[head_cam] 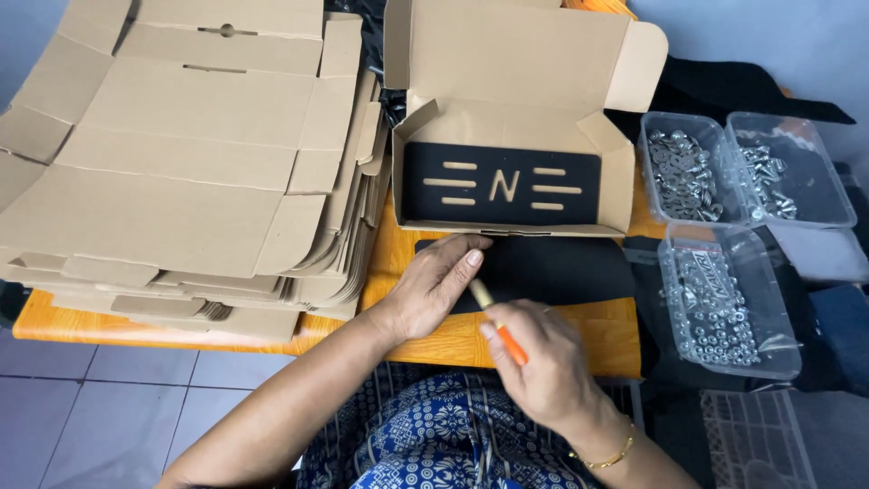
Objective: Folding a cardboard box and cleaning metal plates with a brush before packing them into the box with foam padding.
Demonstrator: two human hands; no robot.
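Note:
My left hand (434, 285) lies flat on the left end of a black flat piece (552, 269) on the orange wooden table (597, 330). My right hand (539, 362) holds a small orange-handled tool (500, 326) with its pale tip pointing up toward the left hand. Just beyond sits an open cardboard box (520, 118) holding a black plate with cut-out slots and a letter shape (502, 184).
A tall stack of flat unfolded cardboard boxes (181, 154) fills the left of the table. Three clear plastic tubs of metal screws and nuts (724, 303) sit at the right. Black cloth lies behind them. Tiled floor shows lower left.

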